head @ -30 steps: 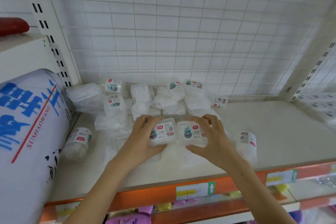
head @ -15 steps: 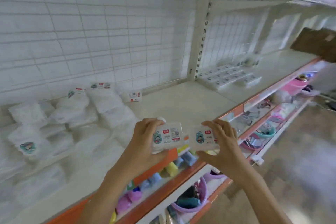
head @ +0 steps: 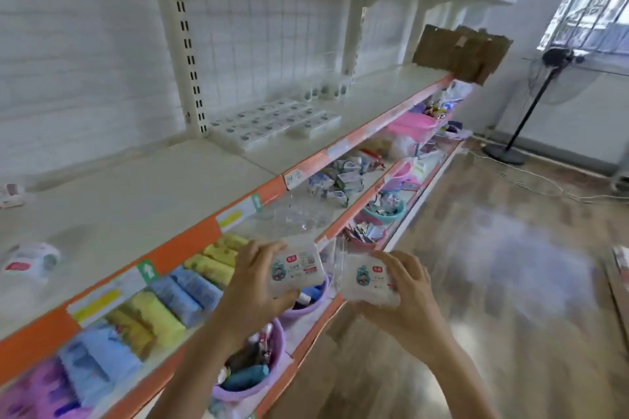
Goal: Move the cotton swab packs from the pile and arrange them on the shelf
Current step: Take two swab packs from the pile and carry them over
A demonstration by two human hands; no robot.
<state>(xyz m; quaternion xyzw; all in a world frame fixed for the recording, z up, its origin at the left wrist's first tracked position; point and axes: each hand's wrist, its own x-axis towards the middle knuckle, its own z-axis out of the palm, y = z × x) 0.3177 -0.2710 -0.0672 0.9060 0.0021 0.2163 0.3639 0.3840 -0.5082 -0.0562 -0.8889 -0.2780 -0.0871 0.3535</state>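
Each of the two hands, left hand [head: 250, 286] and right hand [head: 405, 296], grips one swab pack [head: 295, 269] [head: 369, 279] beyond the shelf [head: 112, 211] front edge; a loosened grip drops them to the floor [head: 510, 265].

You see glossy clear plastic packs [head: 296, 270], a smooth matt white shelf [head: 143, 201], a rough brown cardboard sheet [head: 459, 51] and a glossy wood-look floor [head: 510, 248].

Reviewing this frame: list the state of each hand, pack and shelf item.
Left hand: grips a swab pack.
Right hand: grips another.
Left pack: held off the shelf, label up.
Right pack: held, label up.
Arranged packs: lying flat in rows on shelf.
Shelf: mostly bare here.
Fan: standing; running unclear.
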